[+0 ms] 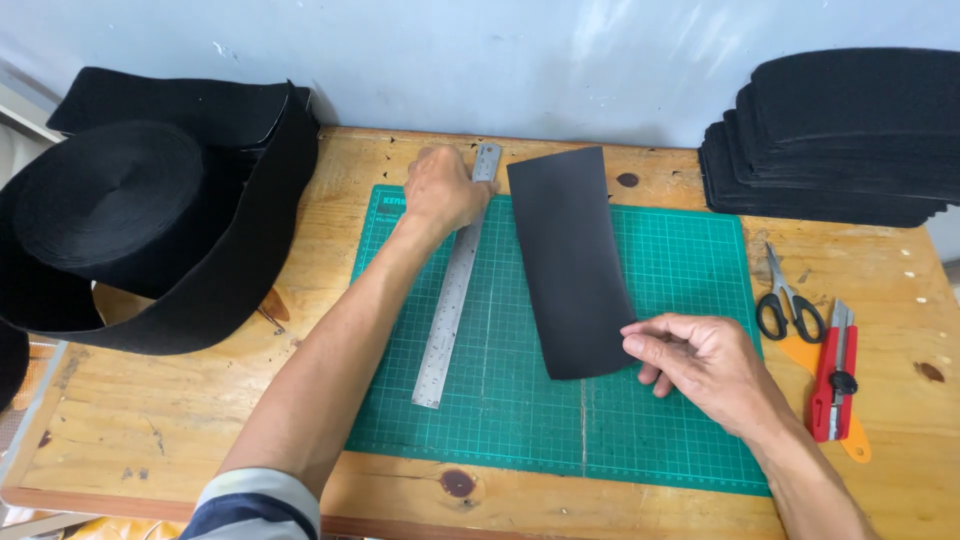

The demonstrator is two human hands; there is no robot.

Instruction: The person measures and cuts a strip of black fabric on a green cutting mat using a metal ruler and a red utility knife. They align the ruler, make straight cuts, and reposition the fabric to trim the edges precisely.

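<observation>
Two hands work over a green cutting mat (680, 400) lying on a wooden desk (150, 420). The left hand (442, 190) presses flat, fingers spread, on the upper end of a steel ruler (455, 285), which slants across the mat's left part, its top end past the mat's far edge. The right hand (700, 365) pinches the lower right corner of a black rectangular sheet (570, 260) between thumb and fingers. That sheet lies just right of the ruler, apart from it, with its top edge also over the mat's far border. Bare mat stays free below the sheet and to its right. Scissors (785, 300) and a red utility knife (835, 375) rest on the desk just beyond the mat's right edge. A roll of black strip (110, 215) crowds the left side; stacked black pieces (830, 140) fill the far right corner.
</observation>
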